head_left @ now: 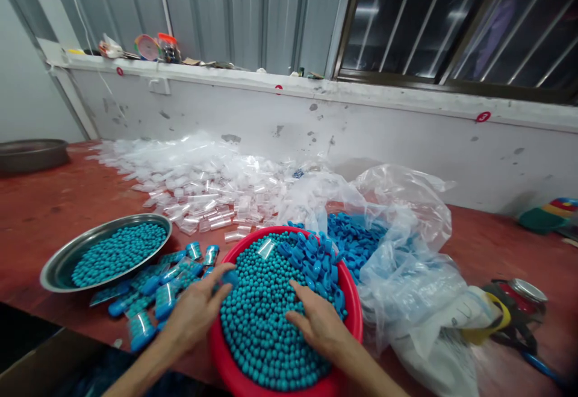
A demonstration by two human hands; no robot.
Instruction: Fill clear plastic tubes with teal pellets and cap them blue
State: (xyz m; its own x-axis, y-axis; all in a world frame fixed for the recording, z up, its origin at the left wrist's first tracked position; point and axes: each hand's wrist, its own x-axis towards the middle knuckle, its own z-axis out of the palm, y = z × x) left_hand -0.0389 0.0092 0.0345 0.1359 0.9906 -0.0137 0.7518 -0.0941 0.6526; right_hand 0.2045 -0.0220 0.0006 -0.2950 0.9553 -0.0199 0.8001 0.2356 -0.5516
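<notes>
Hands: left hand (196,309) apparently pinching blue cap (230,277); right hand (318,321) flat, open on beads in one red basin (354,318); one steel pan (58,264); red table (40,204), grey wall.

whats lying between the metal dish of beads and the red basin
In the head view, a cluster of filled clear tubes with blue caps lies on the table between the metal dish and the red basin, by the left hand.

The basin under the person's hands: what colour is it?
Red. The basin shows in the head view, filled with teal beads.
</notes>
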